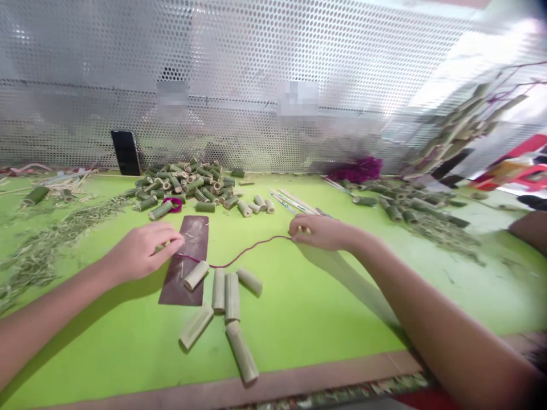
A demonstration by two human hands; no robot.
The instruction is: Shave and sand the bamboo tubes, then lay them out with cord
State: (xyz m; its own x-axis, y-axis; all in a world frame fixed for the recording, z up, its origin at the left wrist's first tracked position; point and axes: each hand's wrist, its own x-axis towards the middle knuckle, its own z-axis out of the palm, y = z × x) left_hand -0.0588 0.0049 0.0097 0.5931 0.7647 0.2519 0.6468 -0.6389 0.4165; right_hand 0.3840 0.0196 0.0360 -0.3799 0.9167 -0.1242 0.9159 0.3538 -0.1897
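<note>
A thin purple cord [252, 246] stretches in a loose curve between my two hands. My left hand [147, 250] pinches one end of it above a dark brown sandpaper strip [183, 290]. At the other end, the fingertips of my right hand [318, 230] are closed on the cord. Just below the cord lie several pale, scraped bamboo tubes [232, 297]. One bamboo tube [197, 275] rests partly on the strip, close to the cord; whether the cord runs through it I cannot tell.
Behind my hands is a heap of green bamboo pieces [192, 183], with a purple cord coil [174, 205] in front. A phone [126, 152] leans on the perforated metal screen [239, 68]. Shavings [38, 256] cover the left; more bamboo [423, 205] and purple strands [359, 169] lie right.
</note>
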